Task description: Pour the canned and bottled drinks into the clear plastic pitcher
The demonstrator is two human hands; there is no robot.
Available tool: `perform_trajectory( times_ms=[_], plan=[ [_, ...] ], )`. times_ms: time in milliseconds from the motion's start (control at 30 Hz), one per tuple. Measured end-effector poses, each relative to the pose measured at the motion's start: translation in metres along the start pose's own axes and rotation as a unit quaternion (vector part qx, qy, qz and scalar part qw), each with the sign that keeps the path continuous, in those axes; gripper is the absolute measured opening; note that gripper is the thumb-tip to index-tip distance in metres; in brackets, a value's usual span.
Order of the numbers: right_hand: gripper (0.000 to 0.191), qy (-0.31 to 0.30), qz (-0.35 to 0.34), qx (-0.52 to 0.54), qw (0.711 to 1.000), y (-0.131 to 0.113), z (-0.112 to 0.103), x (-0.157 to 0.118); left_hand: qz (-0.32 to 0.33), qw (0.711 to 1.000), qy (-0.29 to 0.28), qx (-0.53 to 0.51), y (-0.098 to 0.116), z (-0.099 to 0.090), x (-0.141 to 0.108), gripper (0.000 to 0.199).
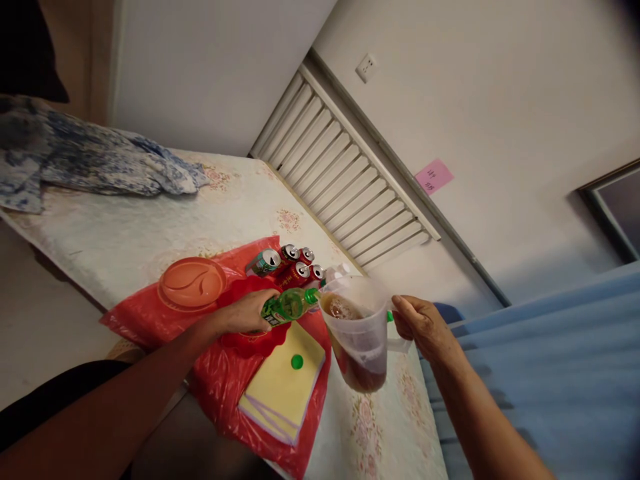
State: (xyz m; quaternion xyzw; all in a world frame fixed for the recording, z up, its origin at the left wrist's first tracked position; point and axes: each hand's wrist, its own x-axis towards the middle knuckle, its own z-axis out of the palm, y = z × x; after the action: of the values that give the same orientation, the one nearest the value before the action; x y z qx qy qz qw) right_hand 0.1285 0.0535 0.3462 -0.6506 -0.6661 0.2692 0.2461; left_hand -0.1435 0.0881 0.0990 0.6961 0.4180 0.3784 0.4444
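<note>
My left hand (253, 311) is wrapped round a green plastic bottle (290, 305). The bottle lies tipped almost level, its mouth at the rim of a clear plastic pitcher (367, 347). Brown liquid with foam on top fills part of the pitcher, which is tilted towards the bottle. Its handle is gripped by my right hand (423, 327); the fingertips are partly hidden. A green cap (297, 362) rests on a folded yellow cloth (285, 387) below the bottle. Beneath my left hand is a red wavy-edged dish (255, 343), partly covered.
Several opened drink cans (301, 271) stand behind the bottle. An orange round divided dish (193, 283) sits on a red plastic sheet (215, 393) over the flowered tablecloth (367, 433). Patterned fabric (110, 160) lies far left. A radiator (345, 167) and blue curtain (550, 360) border the table.
</note>
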Motion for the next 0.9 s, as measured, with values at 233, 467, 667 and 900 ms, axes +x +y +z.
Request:
perform_trajectory(
  times_ms=[233, 467, 667, 900],
  plan=[
    [0.053, -0.005, -0.003, 0.002, 1.000, 0.001, -0.001, 0.000, -0.003, 1.000, -0.003, -0.007, -0.005, 0.002, 0.001, 0.052],
    [0.051, -0.005, -0.005, -0.011, 1.000, -0.001, -0.001, -0.002, -0.009, 1.000, -0.007, -0.009, -0.009, 0.003, 0.003, 0.055],
    [0.050, 0.006, 0.002, -0.024, 1.000, -0.002, -0.001, -0.002, -0.002, 1.000, -0.005, -0.007, -0.011, 0.004, 0.004, 0.057],
    [0.052, 0.002, -0.006, -0.008, 1.000, -0.001, 0.000, -0.004, -0.004, 1.000, 0.002, -0.025, -0.004, 0.002, 0.000, 0.052]
  ],
)
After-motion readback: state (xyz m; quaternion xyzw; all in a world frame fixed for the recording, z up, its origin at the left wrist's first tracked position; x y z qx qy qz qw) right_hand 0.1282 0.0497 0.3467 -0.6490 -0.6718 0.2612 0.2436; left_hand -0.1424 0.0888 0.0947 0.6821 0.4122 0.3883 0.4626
